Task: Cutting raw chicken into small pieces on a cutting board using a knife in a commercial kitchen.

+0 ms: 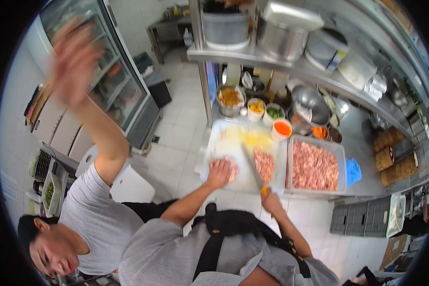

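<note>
My left hand (pixel 219 173) lies flat on a piece of raw meat (pixel 232 171) at the left of the white cutting board (pixel 245 184). My right hand (pixel 270 200) grips a yellow-handled kitchen knife (pixel 252 164), its blade pointing away across the board. Just right of the blade is a pile of chopped raw meat (pixel 264 166). A yellowish smear covers the board's far part. Beside the board on the right stands a clear plastic tub (pixel 343 166) filled with cut raw meat (pixel 314 166).
A person in a grey T-shirt (pixel 96 214) stands close on my left, one arm raised. Behind the board are a cup of orange sauce (pixel 282 128), a cup of chopped greens (pixel 274 113) and steel bowls (pixel 310 103). A steel shelf (pixel 243 56) holding pots overhangs the counter.
</note>
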`<state>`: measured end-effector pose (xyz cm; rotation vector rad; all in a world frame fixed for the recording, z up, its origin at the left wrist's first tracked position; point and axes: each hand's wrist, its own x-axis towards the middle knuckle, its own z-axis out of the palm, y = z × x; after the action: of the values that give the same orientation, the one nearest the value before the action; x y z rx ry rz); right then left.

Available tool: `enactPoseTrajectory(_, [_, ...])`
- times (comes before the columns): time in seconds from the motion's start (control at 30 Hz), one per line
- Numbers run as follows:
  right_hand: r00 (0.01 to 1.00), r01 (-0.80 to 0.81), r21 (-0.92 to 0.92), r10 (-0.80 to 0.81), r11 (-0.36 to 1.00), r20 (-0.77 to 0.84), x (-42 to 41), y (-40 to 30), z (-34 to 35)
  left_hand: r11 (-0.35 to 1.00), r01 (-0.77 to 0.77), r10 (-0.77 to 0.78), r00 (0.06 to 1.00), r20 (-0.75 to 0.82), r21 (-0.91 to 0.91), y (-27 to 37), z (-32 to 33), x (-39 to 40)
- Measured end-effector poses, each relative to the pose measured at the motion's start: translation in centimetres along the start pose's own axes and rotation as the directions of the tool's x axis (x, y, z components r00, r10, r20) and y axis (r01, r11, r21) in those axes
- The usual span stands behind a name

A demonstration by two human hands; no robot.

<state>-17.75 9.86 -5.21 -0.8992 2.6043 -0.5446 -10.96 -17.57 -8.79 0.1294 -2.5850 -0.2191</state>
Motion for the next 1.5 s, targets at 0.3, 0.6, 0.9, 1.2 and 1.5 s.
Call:
enactPoseTrajectory(0.3, [0.999, 0.027, 0.010, -0.028, 1.000, 0.035, -0.3, -6.1, -3.3, 0.986, 0.089, -0.065, 0.983, 0.173, -0.138, -0.3, -0.4, 3.8])
enactPoseTrajectory(0.6, [0.989, 0.018, -0.026, -0.014, 0.999, 0.145, -3.7, -6.7, -0.9, 0.987, 0.140, -0.120, 0.970, 0.213, -0.079, 0.4, -0.2, 3.5])
enactPoseTrajectory(0.9, [0.996, 0.076, -0.007, -0.076, 0.997, 0.040, 7.7, -6.8, 2.5, 0.995, 0.071, -0.055, 0.977, 0.207, -0.070, -0.2, -0.3, 4.0])
enactPoseTrajectory(1.2, [0.994, 0.059, -0.031, -0.056, 0.998, 0.096, 0.9, -7.1, -1.9, 0.962, 0.160, -0.128, 0.980, 0.153, -0.222, -1.7, 0.1, 2.7])
enactPoseTrajectory(1.5, [0.980, 0.015, -0.056, -0.004, 0.998, 0.197, 4.5, -8.2, 1.4, 0.981, 0.179, -0.158, 0.960, 0.232, -0.072, -0.6, -0.6, 3.7])
